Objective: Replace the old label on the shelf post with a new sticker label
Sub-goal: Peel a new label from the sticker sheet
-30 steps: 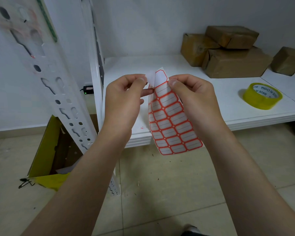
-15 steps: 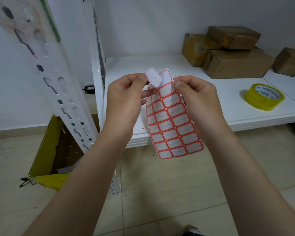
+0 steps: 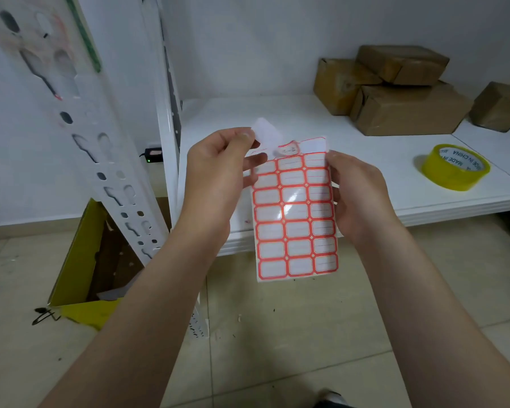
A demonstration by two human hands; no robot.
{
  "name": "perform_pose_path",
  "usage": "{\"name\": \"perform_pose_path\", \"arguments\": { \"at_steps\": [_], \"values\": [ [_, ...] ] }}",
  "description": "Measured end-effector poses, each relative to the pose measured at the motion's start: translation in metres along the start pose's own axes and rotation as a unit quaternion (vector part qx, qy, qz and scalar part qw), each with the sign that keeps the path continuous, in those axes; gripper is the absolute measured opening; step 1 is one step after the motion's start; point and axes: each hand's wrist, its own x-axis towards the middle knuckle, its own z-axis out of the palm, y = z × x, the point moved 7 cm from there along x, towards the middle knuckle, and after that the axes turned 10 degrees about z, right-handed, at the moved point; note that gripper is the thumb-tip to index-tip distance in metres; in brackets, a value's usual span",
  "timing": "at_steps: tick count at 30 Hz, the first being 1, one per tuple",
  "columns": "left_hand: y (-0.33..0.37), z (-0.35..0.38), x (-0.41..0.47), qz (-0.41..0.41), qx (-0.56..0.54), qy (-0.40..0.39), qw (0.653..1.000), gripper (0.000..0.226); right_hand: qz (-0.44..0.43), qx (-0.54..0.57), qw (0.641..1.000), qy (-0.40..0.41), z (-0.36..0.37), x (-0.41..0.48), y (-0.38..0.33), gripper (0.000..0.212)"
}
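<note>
I see my right hand (image 3: 357, 195) gripping the right edge of the red-bordered label sheet (image 3: 295, 213), fingers clamped on it. My left hand (image 3: 218, 175) pinches a peeled white sticker (image 3: 267, 134) just above the sheet's top-left corner. The perforated shelf post (image 3: 100, 160) leans at left. Farther back, yellow tape roll (image 3: 455, 166) and cardboard boxes (image 3: 401, 92) sit on the shelf (image 3: 365, 160).

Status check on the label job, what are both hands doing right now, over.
Left hand pinching peeled sticker, lifted off the sheet. Right hand holding sticker sheet upright. Shelf post at left, nothing blocking it.
</note>
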Motion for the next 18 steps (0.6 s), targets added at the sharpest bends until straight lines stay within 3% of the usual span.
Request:
{"name": "perform_pose_path", "arguments": {
  "at_steps": [4, 9, 11, 14, 18],
  "values": [
    [-0.007, -0.003, 0.002, -0.010, 0.018, -0.010, 1.000, 0.020, 0.112, 0.203, 0.972, 0.030, -0.014, 0.016, 0.024, 0.013],
    [-0.012, 0.001, 0.002, -0.013, 0.049, -0.035, 0.998, 0.020, 0.126, 0.371, 0.916, 0.089, -0.032, 0.036, 0.042, 0.023],
    [-0.012, 0.002, 0.001, -0.013, 0.061, -0.040, 0.997, 0.019, 0.128, 0.388, 0.905, 0.117, -0.037, 0.035, 0.044, 0.025],
    [-0.011, 0.002, -0.001, -0.009, 0.058, -0.041, 0.997, 0.015, 0.125, 0.343, 0.920, 0.143, -0.045, 0.037, 0.048, 0.043],
    [-0.010, 0.002, -0.002, -0.009, 0.063, -0.036, 0.997, 0.015, 0.090, 0.338, 0.923, 0.161, -0.038, 0.028, 0.033, 0.044]
  ]
}}
